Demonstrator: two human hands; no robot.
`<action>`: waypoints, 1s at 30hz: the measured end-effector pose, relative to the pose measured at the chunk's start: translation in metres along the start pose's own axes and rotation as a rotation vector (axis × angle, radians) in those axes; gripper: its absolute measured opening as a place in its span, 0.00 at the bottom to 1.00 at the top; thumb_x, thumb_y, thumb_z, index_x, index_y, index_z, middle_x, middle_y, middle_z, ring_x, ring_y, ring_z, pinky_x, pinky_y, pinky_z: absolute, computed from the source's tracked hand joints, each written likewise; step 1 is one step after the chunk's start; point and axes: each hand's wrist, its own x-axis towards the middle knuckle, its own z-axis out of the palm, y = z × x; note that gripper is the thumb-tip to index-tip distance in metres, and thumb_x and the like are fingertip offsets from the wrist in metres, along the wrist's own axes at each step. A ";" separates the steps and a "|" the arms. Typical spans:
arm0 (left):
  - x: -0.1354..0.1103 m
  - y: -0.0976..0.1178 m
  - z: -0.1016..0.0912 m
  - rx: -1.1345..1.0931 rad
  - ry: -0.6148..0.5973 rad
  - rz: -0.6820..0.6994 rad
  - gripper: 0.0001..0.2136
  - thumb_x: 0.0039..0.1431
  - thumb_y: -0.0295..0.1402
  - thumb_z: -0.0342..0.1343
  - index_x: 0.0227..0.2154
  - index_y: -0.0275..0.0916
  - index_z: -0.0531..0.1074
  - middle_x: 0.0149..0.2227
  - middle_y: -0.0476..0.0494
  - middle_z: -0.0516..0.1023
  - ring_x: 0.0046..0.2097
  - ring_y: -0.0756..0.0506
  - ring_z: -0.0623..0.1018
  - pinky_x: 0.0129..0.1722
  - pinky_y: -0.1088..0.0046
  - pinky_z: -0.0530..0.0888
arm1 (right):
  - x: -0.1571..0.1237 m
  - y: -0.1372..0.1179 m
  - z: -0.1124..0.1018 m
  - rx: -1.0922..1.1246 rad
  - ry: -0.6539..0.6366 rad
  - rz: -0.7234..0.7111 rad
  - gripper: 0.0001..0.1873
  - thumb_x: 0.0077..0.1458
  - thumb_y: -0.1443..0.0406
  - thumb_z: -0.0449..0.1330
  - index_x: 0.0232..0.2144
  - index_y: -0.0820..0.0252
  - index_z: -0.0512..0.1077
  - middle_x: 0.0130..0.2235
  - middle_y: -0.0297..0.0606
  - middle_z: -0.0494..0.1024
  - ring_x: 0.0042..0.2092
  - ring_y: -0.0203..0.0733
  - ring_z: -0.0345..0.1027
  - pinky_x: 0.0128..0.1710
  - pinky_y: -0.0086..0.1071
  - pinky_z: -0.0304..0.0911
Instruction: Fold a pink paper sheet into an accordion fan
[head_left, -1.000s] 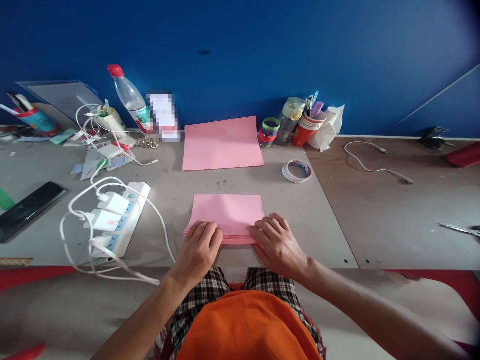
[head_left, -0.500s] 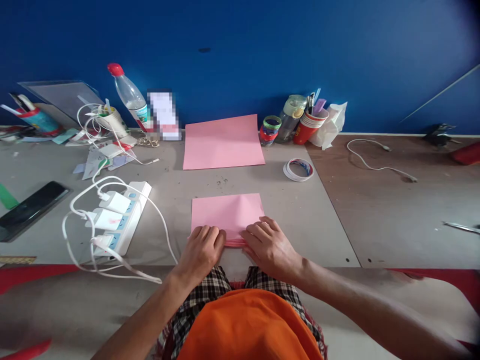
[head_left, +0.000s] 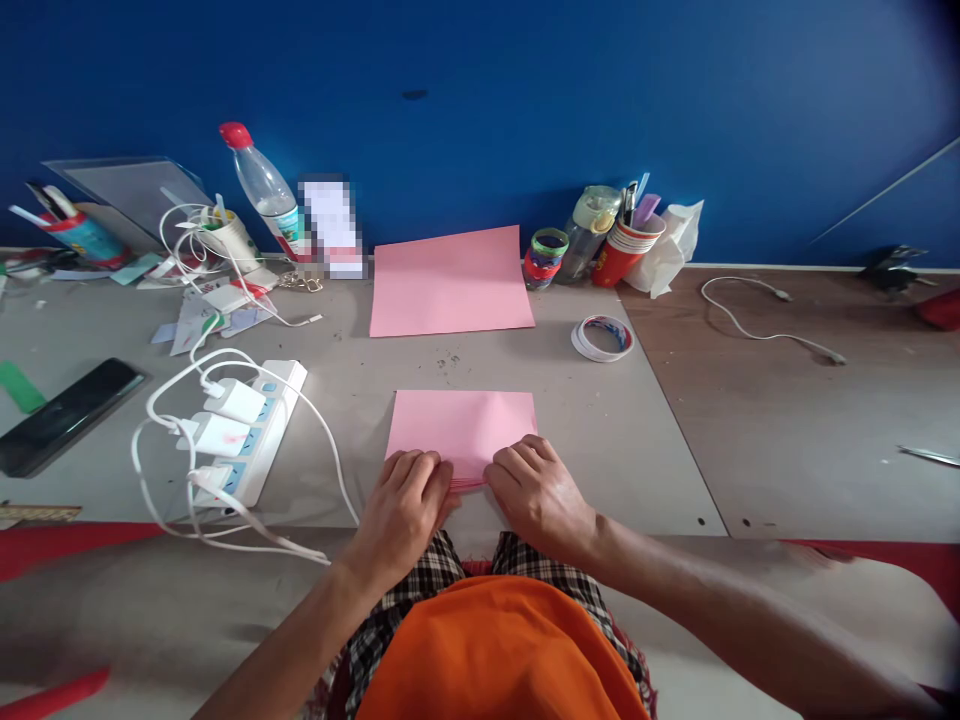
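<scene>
Pink folded paper (head_left: 461, 425) on surface (head_left: 600, 440), near edge pressed under left hand (head_left: 405, 505) and right hand (head_left: 536, 490), fingers bent, neither gripping; red cup (head_left: 621, 258) holds pens (head_left: 630, 200).

The folded paper (head_left: 465, 425) is pale pink on a grey counter (head_left: 600, 430). Beyond it a flat sheet (head_left: 450, 282) shows the same pink against a deep blue wall (head_left: 525, 100). Left of the folded paper, the power strip (head_left: 259, 430) is white with pale blue sockets and the phone (head_left: 67, 415) is black. On its near side are black-and-white checked shorts (head_left: 405, 600) and an orange shirt (head_left: 495, 650).
</scene>
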 end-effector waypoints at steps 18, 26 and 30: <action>0.001 0.005 0.011 -0.004 0.092 0.055 0.08 0.60 0.22 0.49 0.39 0.32 0.70 0.39 0.39 0.73 0.46 0.42 0.70 0.50 0.60 0.70 | -0.006 -0.004 0.010 0.036 -0.018 0.041 0.10 0.60 0.70 0.50 0.28 0.61 0.67 0.31 0.38 0.66 0.33 0.40 0.54 0.38 0.36 0.51; 0.000 0.010 0.016 -0.005 0.069 0.043 0.06 0.59 0.20 0.48 0.34 0.34 0.68 0.36 0.41 0.71 0.40 0.44 0.70 0.45 0.65 0.72 | -0.010 -0.008 0.012 0.099 -0.026 0.060 0.11 0.60 0.72 0.48 0.29 0.62 0.68 0.31 0.39 0.68 0.33 0.40 0.54 0.36 0.35 0.50; -0.001 0.012 0.016 -0.009 -0.002 0.012 0.06 0.59 0.20 0.47 0.34 0.35 0.67 0.35 0.42 0.70 0.38 0.44 0.69 0.41 0.66 0.72 | -0.010 -0.008 0.012 0.120 -0.052 0.079 0.10 0.60 0.72 0.49 0.32 0.63 0.69 0.31 0.39 0.68 0.33 0.40 0.55 0.35 0.35 0.49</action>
